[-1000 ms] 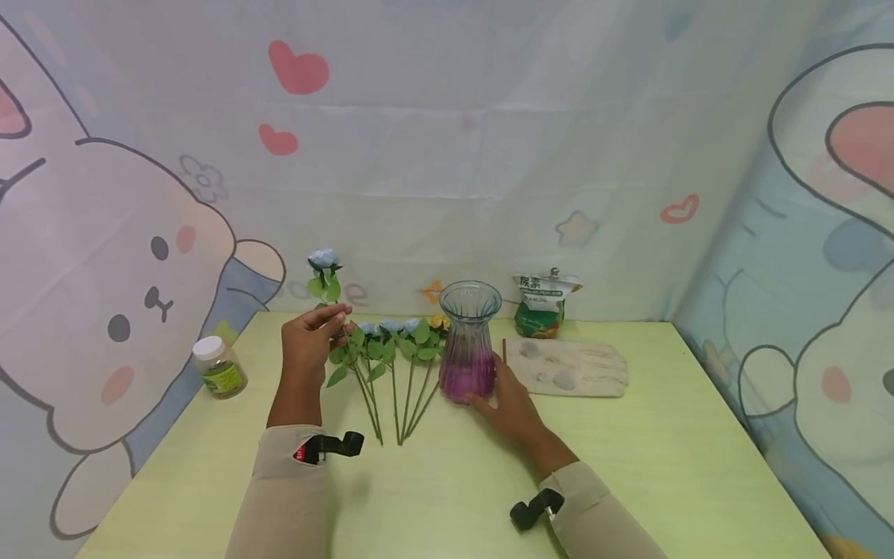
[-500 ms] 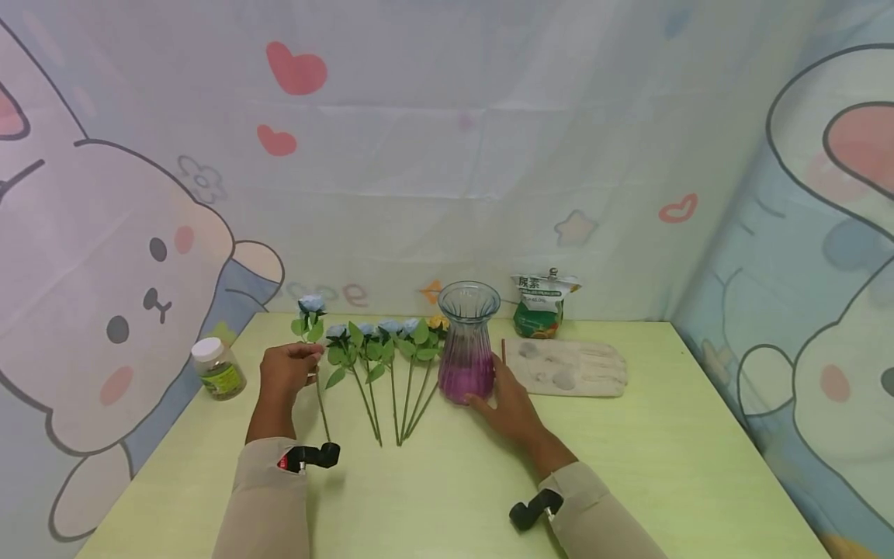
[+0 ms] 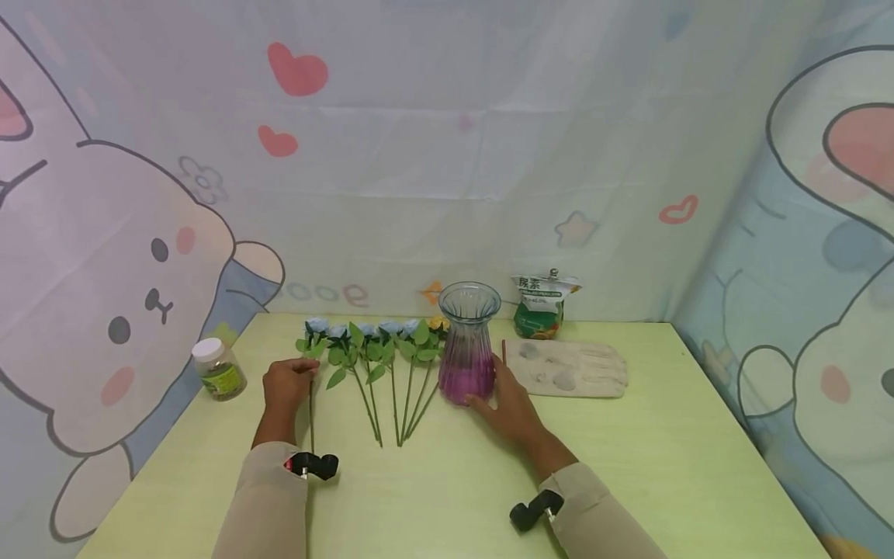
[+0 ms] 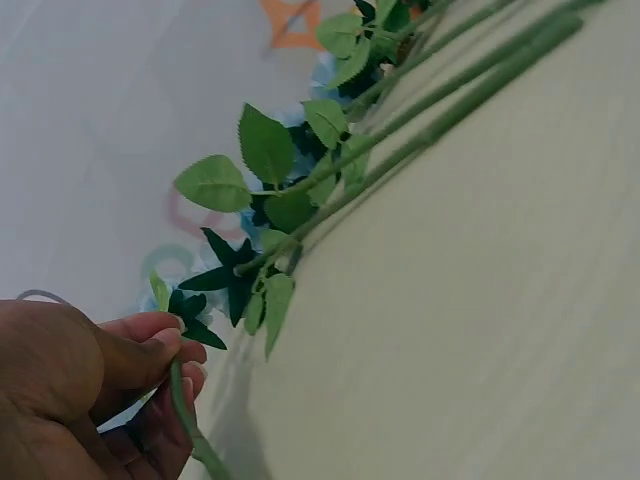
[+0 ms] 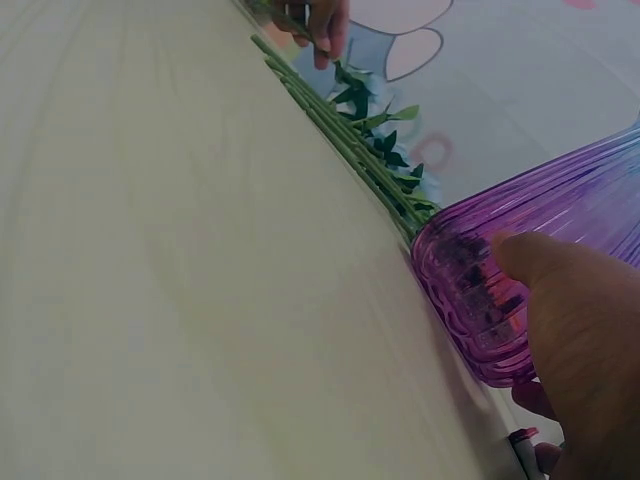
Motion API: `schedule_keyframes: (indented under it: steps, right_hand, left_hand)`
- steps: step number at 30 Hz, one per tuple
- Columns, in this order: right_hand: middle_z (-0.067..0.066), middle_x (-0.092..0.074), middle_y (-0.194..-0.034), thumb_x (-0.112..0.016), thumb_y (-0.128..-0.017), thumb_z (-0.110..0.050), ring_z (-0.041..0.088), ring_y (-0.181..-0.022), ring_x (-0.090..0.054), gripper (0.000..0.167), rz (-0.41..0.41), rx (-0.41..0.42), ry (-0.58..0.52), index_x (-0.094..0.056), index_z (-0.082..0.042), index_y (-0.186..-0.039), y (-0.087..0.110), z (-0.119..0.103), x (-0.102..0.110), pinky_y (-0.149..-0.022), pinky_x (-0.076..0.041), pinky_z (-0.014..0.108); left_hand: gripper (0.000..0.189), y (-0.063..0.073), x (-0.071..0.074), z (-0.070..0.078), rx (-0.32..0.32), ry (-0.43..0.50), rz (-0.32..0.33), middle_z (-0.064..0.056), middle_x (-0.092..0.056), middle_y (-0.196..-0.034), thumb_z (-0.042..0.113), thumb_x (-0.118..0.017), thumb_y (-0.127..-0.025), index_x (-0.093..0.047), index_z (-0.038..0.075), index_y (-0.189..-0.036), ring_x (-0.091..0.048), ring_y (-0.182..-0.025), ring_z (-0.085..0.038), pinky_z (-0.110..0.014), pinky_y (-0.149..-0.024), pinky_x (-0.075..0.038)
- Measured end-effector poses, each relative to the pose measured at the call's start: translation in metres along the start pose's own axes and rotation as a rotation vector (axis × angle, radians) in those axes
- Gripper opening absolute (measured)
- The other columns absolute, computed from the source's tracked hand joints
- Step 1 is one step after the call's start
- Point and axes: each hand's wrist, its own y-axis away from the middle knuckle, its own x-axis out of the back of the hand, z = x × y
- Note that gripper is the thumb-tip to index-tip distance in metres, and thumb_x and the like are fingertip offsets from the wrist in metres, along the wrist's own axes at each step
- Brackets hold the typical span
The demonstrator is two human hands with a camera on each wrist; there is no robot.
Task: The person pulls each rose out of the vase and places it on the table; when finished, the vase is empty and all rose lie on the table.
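My left hand (image 3: 285, 386) pinches the upper stem of a blue artificial rose (image 3: 317, 325) between thumb and fingertips, at the left end of a row of roses. Its green stem (image 4: 208, 455) runs down past the fingers, toward me in the head view. Beside it several more blue roses (image 3: 391, 327) and a yellow rose (image 3: 438, 321) lie with stems pointing toward me. My right hand (image 3: 513, 407) holds the lower right side of an upright ribbed glass vase (image 3: 469, 334), clear above and purple below. The thumb (image 5: 535, 258) lies against the purple base; the other fingers are mostly hidden.
Right of the vase a pale work glove (image 3: 580, 369) lies flat, with a green and white bag (image 3: 541, 310) behind it. A white-capped jar (image 3: 220, 373) stands at the table's left edge. A printed cloth wall (image 3: 419, 155) rises behind the table (image 3: 433, 497).
My left hand has moved left and down with the blue rose, lowering its bloom from upright above the row to level with the other blooms. The right hand and vase have stayed put.
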Motion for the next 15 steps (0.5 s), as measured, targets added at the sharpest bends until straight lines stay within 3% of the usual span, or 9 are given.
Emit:
schedule_keyframes:
  steps: [10, 15]
  right_hand:
    - [0.022, -0.034, -0.177, -0.078, -0.103, -0.044, 0.041, -0.165, -0.036, 0.099, -0.009, -0.007, -0.002, -0.022, -0.001, -0.173, 0.001, 0.001, -0.001, -0.134, -0.032, 0.057]
    - [0.022, -0.035, -0.177, -0.078, -0.102, -0.045, 0.041, -0.164, -0.037, 0.1, 0.001, 0.004, 0.009, -0.023, -0.001, -0.173, 0.0, 0.004, -0.002, -0.134, -0.033, 0.057]
  left_hand:
    - [0.027, -0.002, -0.012, -0.011, 0.023, 0.05, -0.016, -0.027, -0.072, -0.137, 0.016, -0.071, -0.107, -0.08, 0.0, -0.127, -0.057, -0.141, -0.05, -0.061, -0.118, -0.049]
    - [0.032, -0.004, -0.011, -0.02, -0.031, 0.034, -0.116, -0.028, -0.073, -0.138, 0.02, -0.071, -0.108, -0.077, 0.002, -0.135, -0.06, -0.139, -0.05, -0.062, -0.115, -0.05]
